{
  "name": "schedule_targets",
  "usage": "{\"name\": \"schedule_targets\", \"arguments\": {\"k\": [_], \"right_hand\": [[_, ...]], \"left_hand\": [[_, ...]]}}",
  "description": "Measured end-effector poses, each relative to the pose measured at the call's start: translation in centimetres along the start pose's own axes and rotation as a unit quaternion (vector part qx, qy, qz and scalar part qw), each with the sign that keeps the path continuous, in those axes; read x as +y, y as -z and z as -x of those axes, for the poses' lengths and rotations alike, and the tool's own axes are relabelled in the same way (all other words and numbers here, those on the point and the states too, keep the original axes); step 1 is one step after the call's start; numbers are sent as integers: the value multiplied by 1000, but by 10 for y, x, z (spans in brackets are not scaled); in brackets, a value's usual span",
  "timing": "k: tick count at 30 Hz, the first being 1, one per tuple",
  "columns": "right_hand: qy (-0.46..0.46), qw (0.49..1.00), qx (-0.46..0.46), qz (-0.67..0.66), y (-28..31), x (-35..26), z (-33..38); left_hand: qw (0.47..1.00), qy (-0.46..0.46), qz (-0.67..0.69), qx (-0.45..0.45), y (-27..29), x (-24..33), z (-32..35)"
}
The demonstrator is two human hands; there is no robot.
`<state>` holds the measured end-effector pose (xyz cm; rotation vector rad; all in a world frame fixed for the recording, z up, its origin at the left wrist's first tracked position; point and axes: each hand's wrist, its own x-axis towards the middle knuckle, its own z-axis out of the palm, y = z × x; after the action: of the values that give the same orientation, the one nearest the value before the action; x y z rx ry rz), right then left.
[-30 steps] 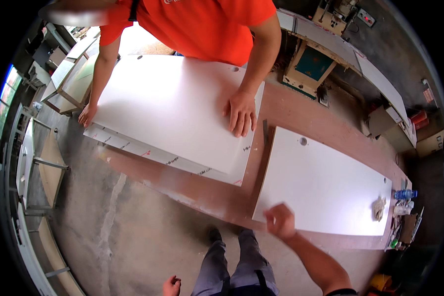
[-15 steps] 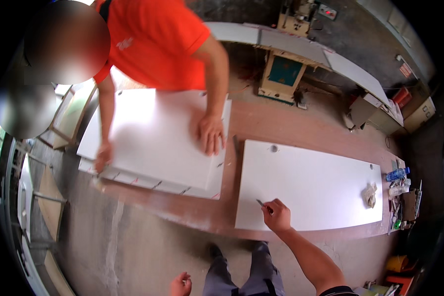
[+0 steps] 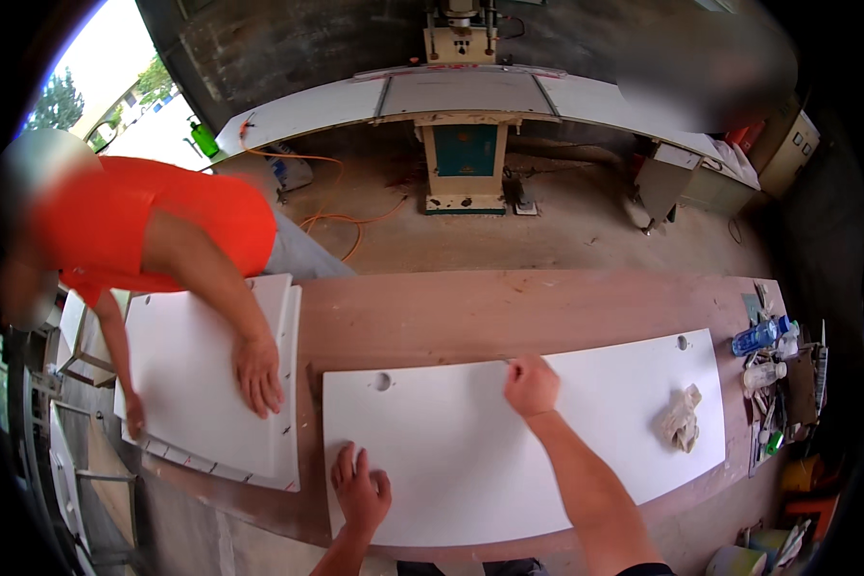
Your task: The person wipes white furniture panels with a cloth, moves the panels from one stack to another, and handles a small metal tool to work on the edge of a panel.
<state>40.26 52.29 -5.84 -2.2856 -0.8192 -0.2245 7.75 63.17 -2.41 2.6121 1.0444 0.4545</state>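
Observation:
A long white panel (image 3: pixel 451 451) lies flat in front of me, with one round hole (image 3: pixel 383 381) near its far left corner and another near its far right. My right hand (image 3: pixel 532 386) is closed at the panel's far edge around a small knife. Only a sliver of the knife shows beyond the fingers. On the left end of the panel rests my left hand (image 3: pixel 361 488), open, fingers apart and holding nothing. A crumpled pale rag (image 3: pixel 682 420) lies near the panel's right end.
The reddish-brown table (image 3: pixel 422 312) carries the panel. At left, a co-worker in an orange shirt (image 3: pixel 202 226) leans over stacked white boards (image 3: pixel 187 350), both hands on them. Bottles (image 3: pixel 756 338) and tools crowd the right end. A machine (image 3: pixel 466 158) stands across the floor.
My right hand has moved to the panel's far edge with the knife. My left hand has come up onto the panel from below. My view has shifted, bringing the machine into the middle.

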Motion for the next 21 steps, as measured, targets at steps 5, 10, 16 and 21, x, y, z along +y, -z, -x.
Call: {"name": "schedule_targets", "arguments": {"k": [5,10,16,21], "right_hand": [[-149,976,68,141,102,168,-31],[-209,951,132,184,144,209,-26],[-46,999,20,-2,13,15,8],[-30,997,-66,-8,-13,-21,10]], "left_hand": [[995,45,-93,15,-34,13,-44],[995,47,-86,-9,-31,16,-45],[995,47,-90,-16,-30,12,-46],[996,37,-80,-26,-28,7,-45]]}}
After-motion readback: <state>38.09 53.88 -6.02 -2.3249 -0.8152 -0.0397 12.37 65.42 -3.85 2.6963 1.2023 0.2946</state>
